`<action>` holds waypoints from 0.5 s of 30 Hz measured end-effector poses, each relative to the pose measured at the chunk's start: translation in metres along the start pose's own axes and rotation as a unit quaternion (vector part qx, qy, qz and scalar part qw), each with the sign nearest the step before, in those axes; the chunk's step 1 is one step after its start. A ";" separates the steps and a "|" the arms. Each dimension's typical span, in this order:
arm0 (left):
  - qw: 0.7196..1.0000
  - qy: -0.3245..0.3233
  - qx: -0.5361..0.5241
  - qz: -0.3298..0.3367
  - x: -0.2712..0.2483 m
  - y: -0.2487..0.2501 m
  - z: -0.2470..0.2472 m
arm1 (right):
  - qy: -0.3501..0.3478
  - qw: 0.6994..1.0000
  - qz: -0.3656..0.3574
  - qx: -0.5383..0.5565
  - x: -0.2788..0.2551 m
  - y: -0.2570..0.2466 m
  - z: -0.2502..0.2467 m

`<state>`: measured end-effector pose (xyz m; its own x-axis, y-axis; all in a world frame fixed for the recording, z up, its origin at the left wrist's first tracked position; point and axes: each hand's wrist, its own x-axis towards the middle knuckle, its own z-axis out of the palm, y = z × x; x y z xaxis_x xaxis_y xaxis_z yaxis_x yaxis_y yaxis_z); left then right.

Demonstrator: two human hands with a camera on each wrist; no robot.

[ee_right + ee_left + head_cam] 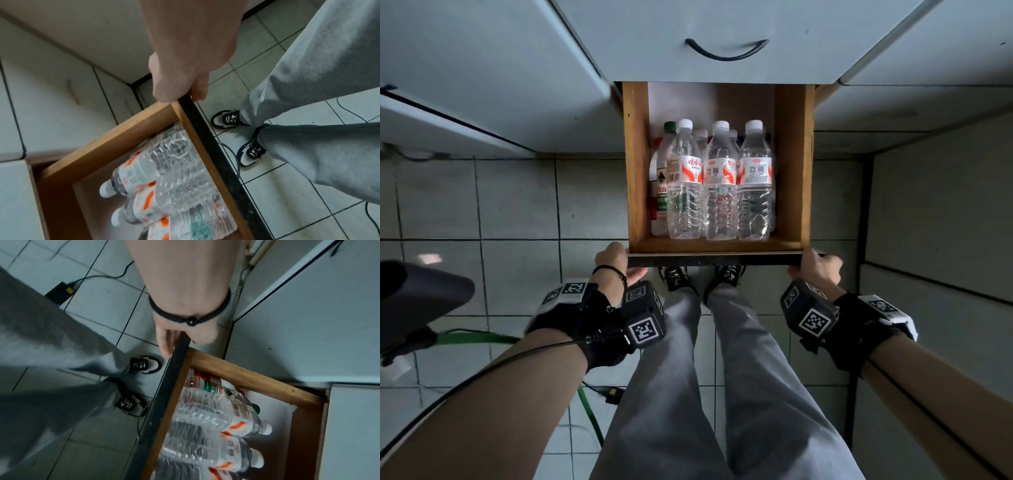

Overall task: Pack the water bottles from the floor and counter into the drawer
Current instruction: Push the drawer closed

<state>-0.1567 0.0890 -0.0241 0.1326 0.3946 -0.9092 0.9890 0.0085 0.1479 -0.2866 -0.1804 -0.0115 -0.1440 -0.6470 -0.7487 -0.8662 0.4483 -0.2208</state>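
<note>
Tiled floor (517, 205) below; bottles (719, 181) lie packed in the drawer (792, 164). My left hand (616, 262) and right hand (818, 269) each grip its front edge, probably to close it.

The drawer (792, 171) stands pulled out from the cabinet, below another drawer front with a handle (726, 51). In it lie the water bottles (719, 185), side by side in stacked layers, caps toward the cabinet, bases against the front panel (722, 259). The left hand (616, 262) grips the panel's left end, the right hand (820, 269) its right end. Below the panel, on the floor (517, 205), stand the person's shoes (678, 277).
</note>
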 end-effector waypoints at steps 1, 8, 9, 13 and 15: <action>1.000 0.008 -0.021 0.000 -0.002 0.001 0.004 | 0.001 1.000 -0.001 0.000 -0.001 0.000 0.000; 0.990 0.100 -0.096 0.017 -0.008 -0.002 0.015 | 0.027 0.999 0.041 0.006 -0.008 -0.003 0.004; 0.988 0.113 -0.105 0.014 -0.008 -0.003 0.015 | 0.028 0.999 0.042 0.001 -0.009 -0.004 0.004; 0.986 0.120 -0.111 0.025 -0.015 -0.005 0.015 | 0.020 0.999 0.034 0.012 -0.010 -0.006 0.004; 0.985 0.120 -0.118 0.020 -0.016 -0.006 0.014 | 0.015 0.999 0.042 0.025 -0.010 -0.007 0.004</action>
<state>-0.1634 0.0694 -0.0158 0.1227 0.6053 -0.7865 0.9365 0.1916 0.2935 -0.2770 -0.1742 -0.0048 -0.2299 -0.6230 -0.7477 -0.8257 0.5315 -0.1889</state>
